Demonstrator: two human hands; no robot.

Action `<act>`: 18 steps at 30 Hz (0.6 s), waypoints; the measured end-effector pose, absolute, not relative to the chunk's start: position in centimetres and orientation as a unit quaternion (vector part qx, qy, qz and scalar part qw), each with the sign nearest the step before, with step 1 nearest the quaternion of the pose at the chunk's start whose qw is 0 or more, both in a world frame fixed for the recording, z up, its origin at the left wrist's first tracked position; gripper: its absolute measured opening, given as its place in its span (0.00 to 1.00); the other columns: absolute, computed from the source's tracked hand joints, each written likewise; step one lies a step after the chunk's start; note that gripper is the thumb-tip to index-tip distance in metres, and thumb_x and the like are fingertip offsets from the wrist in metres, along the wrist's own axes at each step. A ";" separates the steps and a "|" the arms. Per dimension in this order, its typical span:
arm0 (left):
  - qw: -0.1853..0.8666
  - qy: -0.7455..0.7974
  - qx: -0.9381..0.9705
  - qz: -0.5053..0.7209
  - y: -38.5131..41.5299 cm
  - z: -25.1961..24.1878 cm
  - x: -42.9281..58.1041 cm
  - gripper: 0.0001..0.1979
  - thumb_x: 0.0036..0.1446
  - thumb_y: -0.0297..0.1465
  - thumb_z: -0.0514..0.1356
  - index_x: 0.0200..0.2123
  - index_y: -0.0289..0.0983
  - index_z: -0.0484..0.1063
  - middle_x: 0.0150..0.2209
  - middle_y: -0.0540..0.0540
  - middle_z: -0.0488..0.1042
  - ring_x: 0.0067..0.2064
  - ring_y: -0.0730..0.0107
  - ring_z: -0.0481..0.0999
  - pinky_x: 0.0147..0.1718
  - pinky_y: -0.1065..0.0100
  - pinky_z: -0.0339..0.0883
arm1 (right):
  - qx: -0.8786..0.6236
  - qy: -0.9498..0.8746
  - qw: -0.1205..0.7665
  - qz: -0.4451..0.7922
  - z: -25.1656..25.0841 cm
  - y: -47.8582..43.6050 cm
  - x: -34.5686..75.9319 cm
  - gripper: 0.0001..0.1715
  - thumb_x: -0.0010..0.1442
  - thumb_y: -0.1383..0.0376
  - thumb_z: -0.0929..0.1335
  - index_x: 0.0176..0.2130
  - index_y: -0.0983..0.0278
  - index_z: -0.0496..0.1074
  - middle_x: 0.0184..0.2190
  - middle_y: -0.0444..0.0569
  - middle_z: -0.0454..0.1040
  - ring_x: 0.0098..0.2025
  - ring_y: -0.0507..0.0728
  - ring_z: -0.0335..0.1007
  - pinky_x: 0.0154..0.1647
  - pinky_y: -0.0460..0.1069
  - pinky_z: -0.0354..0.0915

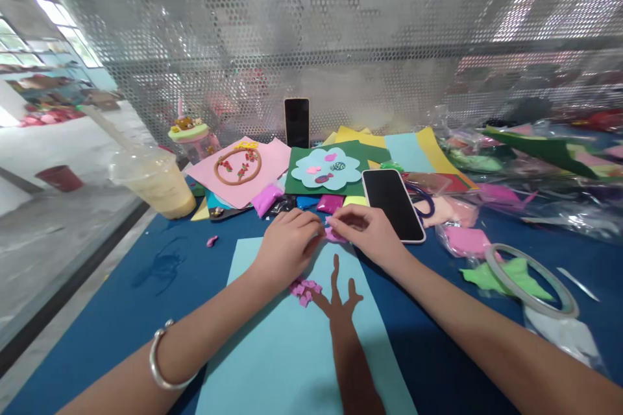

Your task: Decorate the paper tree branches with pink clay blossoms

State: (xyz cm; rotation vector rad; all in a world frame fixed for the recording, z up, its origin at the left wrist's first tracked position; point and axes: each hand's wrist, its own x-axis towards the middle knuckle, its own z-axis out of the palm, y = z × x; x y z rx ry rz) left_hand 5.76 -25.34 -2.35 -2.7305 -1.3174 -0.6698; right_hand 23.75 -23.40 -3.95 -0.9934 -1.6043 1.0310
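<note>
Both my hands meet over the far end of a light blue sheet (292, 350) that lies on the blue table (160, 272). My left hand (287, 243) and my right hand (365, 227) have their fingers pinched together on a small lump of pink clay (335, 235) between them. On the sheet a brown tree shape (343, 324) is stuck down, with a cluster of small pink clay bits (304, 290) at its left branch. A silver bangle (160, 363) is on my left wrist.
A phone (393, 203) lies flat beside my right hand; another phone (296, 122) stands upright behind. A plastic cup with yellowish drink (156, 181) stands left. Pink card with a wreath (241, 168), green card with a flower shape (326, 170), clay packets, tape ring (530, 279) and bags lie around.
</note>
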 end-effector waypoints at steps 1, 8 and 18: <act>0.016 -0.424 -0.880 -0.212 -25.4 -2.3 5.8 0.09 0.60 0.27 0.52 0.35 0.37 0.72 0.41 0.45 0.76 0.43 0.60 0.71 0.38 0.60 0.63 | -0.407 -0.655 0.477 0.422 -3.9 -23.4 23.7 0.13 0.51 0.57 0.71 0.29 0.65 0.74 0.27 0.49 0.76 0.29 0.56 0.73 0.32 0.49 0.70; -0.084 -0.449 -0.844 -0.281 -25.5 -1.7 5.8 0.09 0.60 0.28 0.52 0.32 0.38 0.71 0.39 0.45 0.75 0.41 0.63 0.72 0.40 0.61 0.65 | -0.400 -0.641 0.482 0.442 -4.0 -23.4 23.7 0.13 0.51 0.56 0.72 0.28 0.65 0.74 0.27 0.49 0.76 0.29 0.56 0.73 0.32 0.49 0.70; -0.266 -0.518 -0.686 -0.436 -25.3 -1.2 5.9 0.07 0.53 0.34 0.60 0.26 0.39 0.73 0.32 0.47 0.77 0.35 0.65 0.75 0.32 0.65 0.67 | -0.403 -0.624 0.503 0.443 -3.5 -24.0 23.7 0.13 0.51 0.56 0.72 0.28 0.64 0.73 0.27 0.48 0.76 0.30 0.56 0.74 0.33 0.49 0.71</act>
